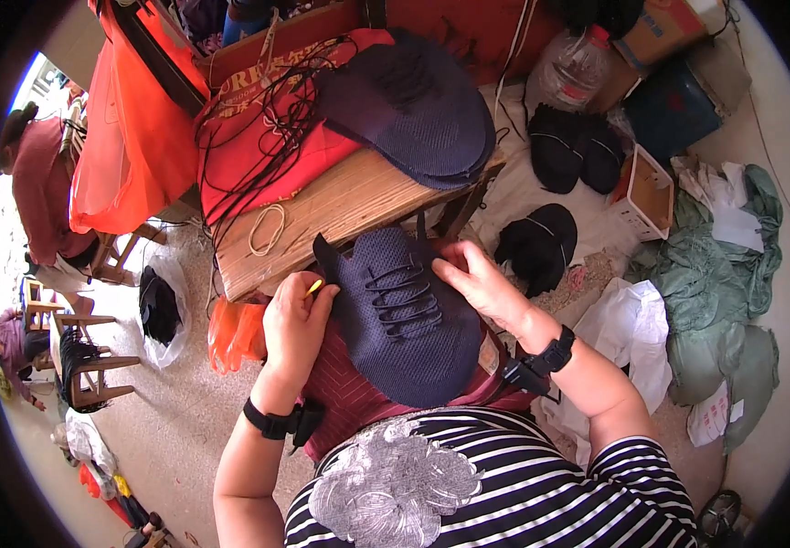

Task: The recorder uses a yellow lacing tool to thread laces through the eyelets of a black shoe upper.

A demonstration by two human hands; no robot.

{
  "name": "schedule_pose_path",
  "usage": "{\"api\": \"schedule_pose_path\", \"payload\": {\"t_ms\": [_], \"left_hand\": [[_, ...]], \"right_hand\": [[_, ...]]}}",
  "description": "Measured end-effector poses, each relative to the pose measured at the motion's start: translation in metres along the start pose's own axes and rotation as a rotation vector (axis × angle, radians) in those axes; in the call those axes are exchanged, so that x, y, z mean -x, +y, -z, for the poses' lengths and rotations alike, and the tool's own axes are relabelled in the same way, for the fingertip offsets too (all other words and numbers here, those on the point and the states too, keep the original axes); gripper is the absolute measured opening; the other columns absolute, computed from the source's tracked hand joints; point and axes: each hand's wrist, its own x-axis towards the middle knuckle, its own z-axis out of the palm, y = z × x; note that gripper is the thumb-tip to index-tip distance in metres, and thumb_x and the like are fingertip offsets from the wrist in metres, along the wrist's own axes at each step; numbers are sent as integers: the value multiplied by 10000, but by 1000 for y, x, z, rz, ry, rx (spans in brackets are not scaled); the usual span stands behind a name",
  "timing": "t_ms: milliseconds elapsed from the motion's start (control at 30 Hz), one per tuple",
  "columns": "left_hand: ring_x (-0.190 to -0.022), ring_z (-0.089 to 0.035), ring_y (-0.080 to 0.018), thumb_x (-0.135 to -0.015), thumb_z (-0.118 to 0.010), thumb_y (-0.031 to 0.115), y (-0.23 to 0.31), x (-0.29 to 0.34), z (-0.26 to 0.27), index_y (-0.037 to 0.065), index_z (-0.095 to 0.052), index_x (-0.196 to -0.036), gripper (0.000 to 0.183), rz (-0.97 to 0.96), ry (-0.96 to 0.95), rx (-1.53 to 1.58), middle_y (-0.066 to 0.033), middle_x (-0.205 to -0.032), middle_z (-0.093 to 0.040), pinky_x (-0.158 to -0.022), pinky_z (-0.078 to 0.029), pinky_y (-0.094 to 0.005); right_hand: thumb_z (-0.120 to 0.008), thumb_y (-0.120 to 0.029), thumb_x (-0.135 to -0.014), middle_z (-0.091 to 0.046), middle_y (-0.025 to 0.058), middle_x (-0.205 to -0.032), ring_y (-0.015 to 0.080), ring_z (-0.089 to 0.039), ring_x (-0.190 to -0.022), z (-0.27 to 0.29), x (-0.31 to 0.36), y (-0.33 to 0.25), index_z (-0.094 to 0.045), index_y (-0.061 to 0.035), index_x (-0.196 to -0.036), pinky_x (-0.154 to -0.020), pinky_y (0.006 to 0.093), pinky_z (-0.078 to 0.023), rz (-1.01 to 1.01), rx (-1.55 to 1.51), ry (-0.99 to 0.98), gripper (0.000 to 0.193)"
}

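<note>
A dark navy knitted shoe upper point(413, 347) lies across my lap, with black lace point(402, 297) running in several rows over its middle. At its left edge my left hand point(296, 327) is closed, thumb against forefinger. A small yellow thing point(313, 288) sticks out between those fingers; its kind is too small to make out. My right hand point(488, 281) pinches the upper's right edge near the ankle opening, thumb on top and the other fingers partly hidden.
Before me stands a wooden bench point(340, 205) bearing stacked navy uppers point(422, 110), a red bag point(239, 178), tangled black laces point(262, 137) and a rubber band point(267, 230). Black uppers point(541, 247) and green sacking point(724, 283) lie right. Another person point(47, 192) sits at far left.
</note>
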Motion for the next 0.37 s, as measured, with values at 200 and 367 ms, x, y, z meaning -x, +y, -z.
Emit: {"api": "schedule_pose_path", "payload": {"t_ms": [200, 367], "left_hand": [[-751, -631, -181, -904, -757, 112, -13, 9, 9, 37, -636, -1061, 212, -47, 26, 144, -75, -898, -663, -706, -504, -300], [-957, -633, -127, -972, -657, 83, -54, 19, 13, 34, -623, -1142, 180, 17, 99, 529, -55, -1032, -664, -915, -498, -290]], "right_hand": [[-666, -226, -1023, -639, 61, -1263, 143, -591, -1145, 7, 24, -42, -553, 25, -1351, -1014, 318, -481, -160, -505, -147, 428], [-645, -143, -1027, -588, 65, -1428, 137, -537, -1294, 10, 33, -99, -454, -8, -1505, -1148, 334, -391, 52, -508, -208, 532]]}}
